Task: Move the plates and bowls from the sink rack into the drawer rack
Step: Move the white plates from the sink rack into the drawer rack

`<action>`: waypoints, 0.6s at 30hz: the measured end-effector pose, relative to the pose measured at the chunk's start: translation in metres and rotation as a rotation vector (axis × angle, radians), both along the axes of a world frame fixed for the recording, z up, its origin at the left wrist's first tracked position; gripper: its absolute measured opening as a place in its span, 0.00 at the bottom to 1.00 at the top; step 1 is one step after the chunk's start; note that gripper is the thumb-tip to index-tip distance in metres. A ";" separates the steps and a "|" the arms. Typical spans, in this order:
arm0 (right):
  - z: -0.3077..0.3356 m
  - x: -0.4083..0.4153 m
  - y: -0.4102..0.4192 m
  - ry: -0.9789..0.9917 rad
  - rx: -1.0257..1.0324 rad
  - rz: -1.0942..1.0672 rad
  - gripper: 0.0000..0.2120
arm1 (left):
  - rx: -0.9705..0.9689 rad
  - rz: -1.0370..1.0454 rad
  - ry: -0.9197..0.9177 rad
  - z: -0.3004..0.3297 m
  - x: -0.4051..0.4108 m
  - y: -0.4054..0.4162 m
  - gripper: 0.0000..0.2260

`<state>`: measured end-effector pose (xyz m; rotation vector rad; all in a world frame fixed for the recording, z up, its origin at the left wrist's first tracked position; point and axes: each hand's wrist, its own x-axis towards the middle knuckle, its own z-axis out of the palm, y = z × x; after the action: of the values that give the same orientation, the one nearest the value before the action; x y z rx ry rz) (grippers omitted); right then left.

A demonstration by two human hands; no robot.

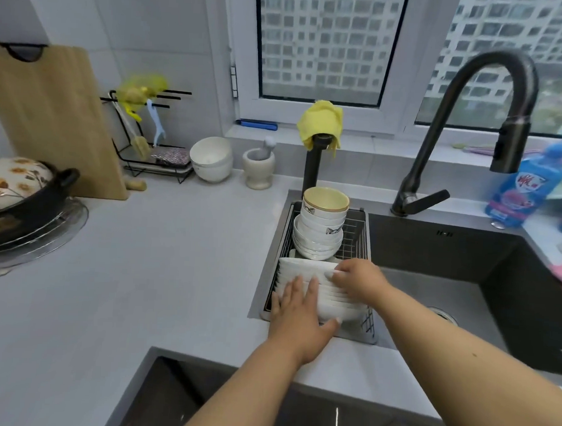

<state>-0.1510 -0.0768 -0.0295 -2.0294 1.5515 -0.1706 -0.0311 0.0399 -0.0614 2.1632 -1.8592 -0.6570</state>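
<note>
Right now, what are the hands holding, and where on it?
Both hands are on the row of white plates in the sink rack. The left hand presses its near face; the right hand grips the top rims.

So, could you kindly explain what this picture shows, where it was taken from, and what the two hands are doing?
There is no machine here: a person wears a wide-angle camera on the head, looking down at their own bare arms. The left hand lies with straight fingers on a row of white plates standing on edge in the wire sink rack. The right hand curls its fingers over the plates' far rims. Behind them in the rack sits a stack of bowls. On the countertop stand a mortar with pestle and a cutting board. The dark faucet arches over the sink.
</note>
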 end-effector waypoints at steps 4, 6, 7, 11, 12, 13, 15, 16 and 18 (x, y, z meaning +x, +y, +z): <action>0.002 0.000 -0.006 -0.068 0.037 0.023 0.12 | 0.016 0.002 -0.030 -0.002 -0.003 -0.008 0.39; 0.007 0.003 -0.011 -0.080 0.005 0.024 0.12 | 0.011 0.002 -0.057 -0.004 -0.002 -0.009 0.38; 0.009 0.004 -0.015 -0.085 -0.012 0.018 0.12 | 0.011 0.003 -0.062 -0.005 -0.001 -0.009 0.38; 0.012 0.007 -0.022 -0.095 -0.043 0.000 0.15 | 0.026 0.020 -0.044 -0.006 0.001 -0.012 0.38; 0.011 0.008 -0.022 -0.098 -0.043 -0.005 0.13 | 0.027 0.023 -0.045 -0.006 0.001 -0.012 0.38; 0.010 0.008 -0.021 -0.103 -0.047 -0.011 0.11 | 0.027 0.025 -0.044 -0.005 0.000 -0.012 0.38; 0.010 0.009 -0.018 -0.122 -0.073 -0.017 0.09 | 0.021 0.029 -0.036 -0.006 -0.001 -0.012 0.38; 0.011 0.009 -0.017 -0.140 -0.086 -0.019 0.08 | 0.019 0.031 -0.036 -0.007 -0.001 -0.012 0.38; 0.017 0.008 -0.016 -0.174 -0.105 -0.025 0.08 | 0.017 0.034 -0.038 -0.008 0.000 -0.013 0.38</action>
<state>-0.1428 -0.0923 -0.0129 -2.0163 1.4871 -0.4354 -0.0312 0.0274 -0.0695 2.2275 -1.8379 -0.6314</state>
